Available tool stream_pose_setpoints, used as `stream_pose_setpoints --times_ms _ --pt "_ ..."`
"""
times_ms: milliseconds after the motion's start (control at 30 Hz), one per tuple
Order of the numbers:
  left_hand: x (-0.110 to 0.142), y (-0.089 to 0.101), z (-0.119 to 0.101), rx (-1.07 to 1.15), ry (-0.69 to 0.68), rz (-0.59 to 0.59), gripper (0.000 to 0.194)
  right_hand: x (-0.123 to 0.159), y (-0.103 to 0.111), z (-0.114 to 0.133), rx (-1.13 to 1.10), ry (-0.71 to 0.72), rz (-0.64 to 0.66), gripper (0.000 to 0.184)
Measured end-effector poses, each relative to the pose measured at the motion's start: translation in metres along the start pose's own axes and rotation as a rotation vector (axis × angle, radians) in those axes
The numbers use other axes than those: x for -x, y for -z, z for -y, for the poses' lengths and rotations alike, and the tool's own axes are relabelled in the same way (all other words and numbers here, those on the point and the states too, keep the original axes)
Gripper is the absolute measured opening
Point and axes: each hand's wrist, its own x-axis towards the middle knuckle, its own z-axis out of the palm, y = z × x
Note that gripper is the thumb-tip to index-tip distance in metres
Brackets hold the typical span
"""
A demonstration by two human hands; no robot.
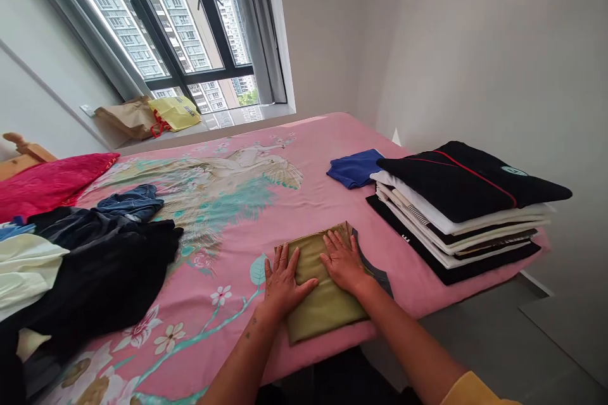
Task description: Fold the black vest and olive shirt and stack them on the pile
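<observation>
An olive-green folded garment [313,323] with a dark grey edge on its right lies flat near the front edge of the bed. My left hand [284,281] rests on its left part, fingers stretched and thumb out to the side. On its upper right part lies my right hand [344,261], palm down with the fingers spread. Neither hand grips the cloth. Parts of the garment are hidden under both hands, so its exact kind cannot be made out.
Right of the garment stands a stack of folded clothes [456,221], a black piece on top. A folded blue garment [354,168] lies behind it. Loose dark clothes [104,266] heap at the left, near a red pillow [52,176]. Bags [175,112] sit on the windowsill.
</observation>
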Motion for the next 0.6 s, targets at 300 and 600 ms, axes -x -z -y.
stream_pose_setpoints --times_ms 300,600 --pt "0.024 -0.010 0.003 0.144 0.134 -0.097 0.088 0.000 -0.011 -0.023 0.140 -0.129 -0.051 0.057" --pt "0.121 -0.012 -0.018 0.152 0.377 -0.183 0.057 -0.005 -0.001 -0.002 0.125 -0.013 -0.148 0.053"
